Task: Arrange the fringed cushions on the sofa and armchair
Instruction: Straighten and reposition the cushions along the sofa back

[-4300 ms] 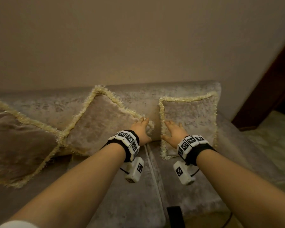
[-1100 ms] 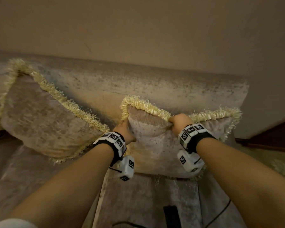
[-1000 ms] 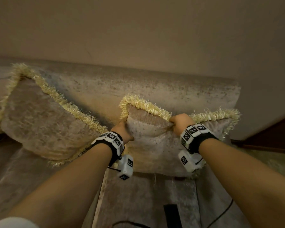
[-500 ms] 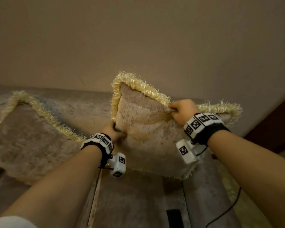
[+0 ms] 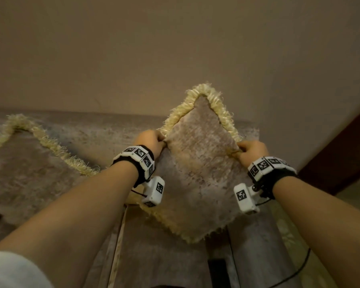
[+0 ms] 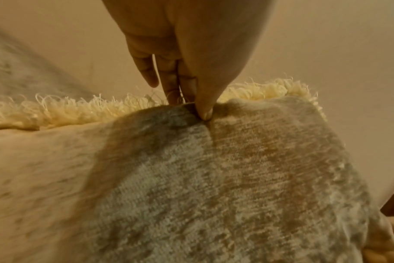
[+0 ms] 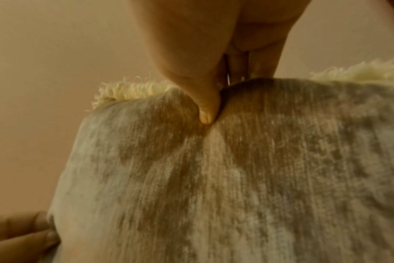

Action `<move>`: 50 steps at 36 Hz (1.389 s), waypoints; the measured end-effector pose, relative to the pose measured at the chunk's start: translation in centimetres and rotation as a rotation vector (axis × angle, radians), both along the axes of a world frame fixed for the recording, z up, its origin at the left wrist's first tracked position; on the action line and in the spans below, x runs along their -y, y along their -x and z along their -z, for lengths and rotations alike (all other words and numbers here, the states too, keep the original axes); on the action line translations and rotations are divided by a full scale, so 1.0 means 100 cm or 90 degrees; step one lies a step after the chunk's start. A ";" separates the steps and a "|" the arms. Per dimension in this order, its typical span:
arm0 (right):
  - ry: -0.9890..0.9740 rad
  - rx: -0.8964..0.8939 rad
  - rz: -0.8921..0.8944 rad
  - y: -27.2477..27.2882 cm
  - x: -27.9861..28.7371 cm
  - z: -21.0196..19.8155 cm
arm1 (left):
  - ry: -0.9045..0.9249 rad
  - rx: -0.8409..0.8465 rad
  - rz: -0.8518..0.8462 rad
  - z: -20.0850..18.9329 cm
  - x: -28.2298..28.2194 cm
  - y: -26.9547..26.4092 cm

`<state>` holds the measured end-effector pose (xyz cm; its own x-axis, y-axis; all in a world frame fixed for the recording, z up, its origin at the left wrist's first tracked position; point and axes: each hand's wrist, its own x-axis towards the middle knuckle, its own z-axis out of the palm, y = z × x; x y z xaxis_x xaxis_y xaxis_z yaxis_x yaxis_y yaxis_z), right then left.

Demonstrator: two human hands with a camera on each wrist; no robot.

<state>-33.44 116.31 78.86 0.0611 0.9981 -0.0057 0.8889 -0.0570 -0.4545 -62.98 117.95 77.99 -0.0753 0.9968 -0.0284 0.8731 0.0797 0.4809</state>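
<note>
A second taupe velvet cushion with pale yellow fringe (image 5: 25,169) leans against the backrest of the mottled grey-beige velvet sofa (image 5: 104,132) at about nine o'clock in the head view, one corner pointing up. Moving right, the person's left hand (image 5: 151,142) pinches the fringed edge of a square taupe velvet cushion edged in pale yellow fringe (image 5: 197,179), held up in the air near the centre of the frame, turned so that one corner points to twelve o'clock and the opposite corner hangs toward six o'clock above the sofa seat. The left wrist view shows the thumb (image 6: 202,99) pressed into the fabric at the seam, with the fingers (image 6: 171,83) reaching down behind the fringe. At about three o'clock from the cushion's centre, the right hand (image 5: 250,151) grips the opposite fringed edge, fingers curled around it; the right wrist view shows its thumb (image 7: 206,106) dug into the velvet and the fingers tucked behind the edge. Both wrists wear black bands carrying white marker blocks (image 5: 140,155). A plain beige wall (image 5: 175,48) fills the upper frame, and a dark wooden door frame (image 5: 341,146) stands at the far right.
</note>
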 end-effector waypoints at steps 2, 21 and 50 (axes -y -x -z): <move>0.023 -0.019 0.016 -0.003 0.000 0.013 | 0.001 -0.015 0.017 0.000 -0.004 -0.002; 0.147 0.014 -0.016 0.010 -0.046 0.101 | 0.178 -0.058 -0.006 0.084 -0.032 -0.002; 0.283 0.077 -0.036 0.022 -0.129 0.182 | 0.209 -0.068 0.060 0.164 -0.102 -0.006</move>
<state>-35.63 129.21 60.69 0.0333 0.9022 -0.4300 0.9413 -0.1729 -0.2899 -62.38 128.14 61.58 -0.0041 0.9383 -0.3458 0.9281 0.1323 0.3481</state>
